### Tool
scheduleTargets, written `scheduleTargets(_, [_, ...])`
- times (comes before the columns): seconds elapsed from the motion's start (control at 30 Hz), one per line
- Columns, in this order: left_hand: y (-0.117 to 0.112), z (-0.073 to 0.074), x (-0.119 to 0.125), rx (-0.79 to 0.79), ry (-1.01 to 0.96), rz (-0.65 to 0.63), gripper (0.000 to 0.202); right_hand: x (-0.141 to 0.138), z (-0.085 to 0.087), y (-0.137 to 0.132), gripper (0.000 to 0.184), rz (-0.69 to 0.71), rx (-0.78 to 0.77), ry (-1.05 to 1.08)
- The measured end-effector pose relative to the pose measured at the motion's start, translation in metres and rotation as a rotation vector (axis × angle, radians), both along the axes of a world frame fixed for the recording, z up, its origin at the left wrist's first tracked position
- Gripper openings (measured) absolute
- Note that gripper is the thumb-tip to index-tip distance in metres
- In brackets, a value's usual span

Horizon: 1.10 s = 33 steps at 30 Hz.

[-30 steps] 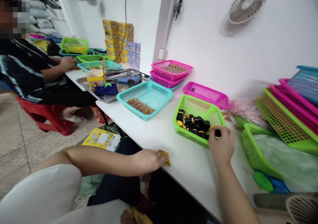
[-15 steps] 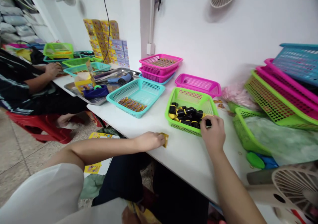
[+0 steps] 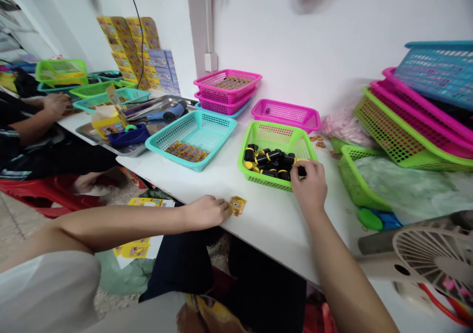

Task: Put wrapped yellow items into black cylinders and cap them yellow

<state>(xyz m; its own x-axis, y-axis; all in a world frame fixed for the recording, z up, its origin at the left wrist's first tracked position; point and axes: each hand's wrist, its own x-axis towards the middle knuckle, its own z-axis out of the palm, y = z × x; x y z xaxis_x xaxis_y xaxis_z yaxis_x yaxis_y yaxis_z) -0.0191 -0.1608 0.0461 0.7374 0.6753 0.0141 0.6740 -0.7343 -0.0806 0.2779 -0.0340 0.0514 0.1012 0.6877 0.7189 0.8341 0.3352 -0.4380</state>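
Note:
My left hand (image 3: 209, 212) is low over the table's front edge. Its fingers are closed at the left edge of a small yellow printed piece (image 3: 237, 205), whose printed face shows and which looks like a sticker or packet. My right hand (image 3: 312, 185) reaches to the right front corner of a green basket (image 3: 271, 180). Between its thumb and fingers is a small black cylinder (image 3: 301, 170), partly hidden by the hand. Several more black cylinders with yellow bands (image 3: 273, 155) lie heaped in that basket.
A turquoise basket (image 3: 199, 121) with rows of small yellow packs stands left of the green one. Pink baskets (image 3: 227, 94) are behind. A metal tray (image 3: 129, 148) with tools is further left, near another person's hands (image 3: 57, 105). Stacked baskets and a fan (image 3: 436, 259) are at right.
The yellow printed piece, earlier tilted and partly covered by my left fingers, now shows its face beside them. My right hand stays at the green basket's corner. The view has shifted slightly.

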Motion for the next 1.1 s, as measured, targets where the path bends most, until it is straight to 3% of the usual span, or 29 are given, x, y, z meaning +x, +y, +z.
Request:
scheduleTargets(0.23, [-0.001, 0.003, 0.004, 0.072, 0.145, -0.059, 0.03, 0.001, -0.002, 0.001, 0.013, 0.007, 0.011, 0.008])
scheduleTargets(0.33, [0.002, 0.008, 0.004, -0.021, 0.112, -0.056, 0.026, 0.001, -0.002, 0.002, 0.014, 0.009, 0.01, 0.002])
scheduleTargets(0.43, [0.008, 0.015, 0.003, -0.16, 0.068, 0.043, 0.024, 0.002, -0.001, 0.002, 0.015, 0.018, -0.005, 0.001])
scheduleTargets(0.53, [0.018, 0.024, 0.001, -0.36, -0.084, 0.098, 0.025, 0.002, 0.0, 0.0, 0.014, 0.03, -0.014, 0.008])
scheduleTargets(0.63, [0.035, 0.039, 0.006, -0.461, -0.399, 0.06, 0.02, 0.001, 0.002, -0.001, 0.014, 0.039, -0.018, 0.01])
scheduleTargets(0.73, [0.054, 0.062, 0.022, -0.297, -0.712, 0.055, 0.004, 0.001, 0.0, -0.001, 0.015, 0.058, -0.029, -0.001])
scheduleTargets(0.87, [0.085, 0.079, 0.058, -0.17, -1.205, 0.111, 0.033, 0.003, -0.003, 0.002, 0.014, 0.069, 0.034, -0.006])
scheduleTargets(0.97, [0.111, 0.066, 0.075, 0.167, -1.224, 0.063, 0.055, 0.007, -0.004, 0.004, 0.017, 0.148, 0.094, -0.007])
scheduleTargets(1.03, [0.125, 0.048, 0.077, 0.423, -1.13, -0.025, 0.064, 0.01, -0.004, 0.005, 0.019, 0.22, 0.113, -0.007])
scheduleTargets(1.1, [0.134, 0.032, 0.073, 0.555, -1.048, -0.141, 0.065, 0.012, -0.003, 0.006, 0.019, 0.251, 0.149, -0.004])
